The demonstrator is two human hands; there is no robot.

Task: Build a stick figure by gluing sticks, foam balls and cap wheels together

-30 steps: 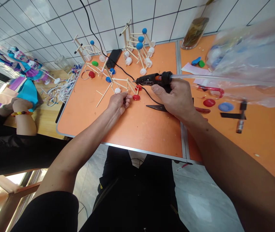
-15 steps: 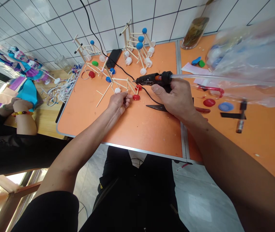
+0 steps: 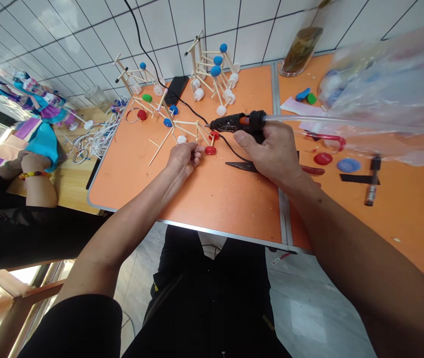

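R hand (image 3: 277,149) gripped hot-glue gun (image 3: 230,122), L hand (image 3: 182,158) pinched wooden-stick frame (image 3: 185,122); gluing prob. underway, next move needed steady aim & no wobble.

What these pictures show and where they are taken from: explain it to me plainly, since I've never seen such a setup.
No machine is at work here: these are a person's bare hands, seen from a camera worn on that person's head, looking forward and down.

The right hand grips a black glue gun with a clear rod behind it. The left hand is at a frame of thin pale sticks with coloured caps; exactly what its fingers pinch is hidden.

The orange metal-edged table also bears a similar stick frame with blue and white caps, a flat black phone and a clear plastic bag. At far left are another person's hands.
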